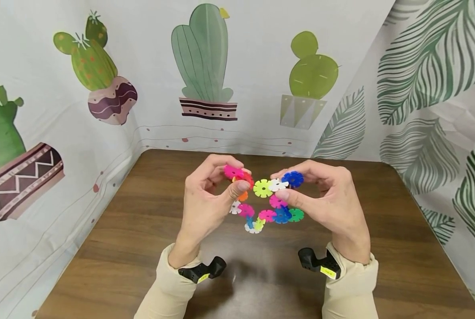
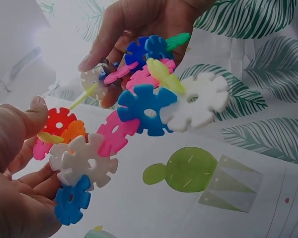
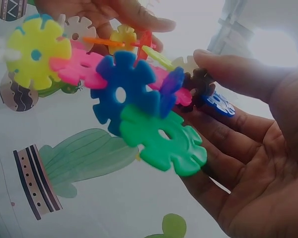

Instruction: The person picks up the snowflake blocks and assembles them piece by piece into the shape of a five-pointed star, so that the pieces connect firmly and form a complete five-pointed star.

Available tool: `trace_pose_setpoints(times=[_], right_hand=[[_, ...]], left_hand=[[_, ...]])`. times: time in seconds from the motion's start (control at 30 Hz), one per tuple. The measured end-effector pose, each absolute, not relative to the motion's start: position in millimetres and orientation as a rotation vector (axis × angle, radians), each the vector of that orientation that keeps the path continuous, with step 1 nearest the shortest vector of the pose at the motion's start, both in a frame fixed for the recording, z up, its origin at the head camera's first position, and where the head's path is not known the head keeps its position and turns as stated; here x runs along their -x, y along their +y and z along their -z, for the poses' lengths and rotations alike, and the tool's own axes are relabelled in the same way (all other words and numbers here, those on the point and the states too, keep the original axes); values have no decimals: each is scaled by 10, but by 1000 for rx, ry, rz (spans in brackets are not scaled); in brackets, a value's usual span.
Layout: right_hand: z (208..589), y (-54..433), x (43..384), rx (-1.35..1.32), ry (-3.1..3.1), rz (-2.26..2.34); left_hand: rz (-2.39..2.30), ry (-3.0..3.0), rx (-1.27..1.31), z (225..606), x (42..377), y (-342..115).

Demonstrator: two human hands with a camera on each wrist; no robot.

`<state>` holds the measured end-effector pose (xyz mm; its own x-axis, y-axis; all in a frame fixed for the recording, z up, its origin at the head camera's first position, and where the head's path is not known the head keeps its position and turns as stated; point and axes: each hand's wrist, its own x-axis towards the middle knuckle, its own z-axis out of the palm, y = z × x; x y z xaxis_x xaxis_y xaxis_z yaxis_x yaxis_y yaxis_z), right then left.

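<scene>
Above the table, both hands hold up a ring-like chain of notched plastic snowflake discs slotted into one another. My left hand (image 1: pixel 205 204) pinches the chain's left side at a red disc (image 2: pixel 58 120), beside a magenta disc (image 1: pixel 233 172). With thumb and fingers, my right hand (image 1: pixel 335 208) grips a white disc (image 1: pixel 278 185) next to a dark blue disc (image 1: pixel 293 179). A yellow disc (image 1: pixel 263 188) bridges the space between the hands. Below hang pink, blue, white and yellow discs, with a green disc (image 3: pixel 164 141) sticking out at the right. Fingers partly hide the held discs.
The brown wooden table (image 1: pixel 141 248) lies under the hands. Behind it hangs a white cloth (image 1: pixel 257 66) printed with cacti and leaves. Black wrist cameras (image 1: pixel 203 270) are strapped over beige sleeves (image 1: pixel 169 288).
</scene>
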<state>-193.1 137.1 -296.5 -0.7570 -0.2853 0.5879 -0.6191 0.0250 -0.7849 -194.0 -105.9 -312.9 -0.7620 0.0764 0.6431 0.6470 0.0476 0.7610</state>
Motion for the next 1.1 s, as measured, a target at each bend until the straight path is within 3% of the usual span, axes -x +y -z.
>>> trace_pose_setpoints(times=[0.73,1.1], right_hand=[[2934,1265,1903,-783,-2169,-1647],[2985,1237,1903,-884,-2219,-1529]], left_hand=[[1698,-1880,592,3142,1902,-1021],[1708,-1882,573,3162,1906,-961]])
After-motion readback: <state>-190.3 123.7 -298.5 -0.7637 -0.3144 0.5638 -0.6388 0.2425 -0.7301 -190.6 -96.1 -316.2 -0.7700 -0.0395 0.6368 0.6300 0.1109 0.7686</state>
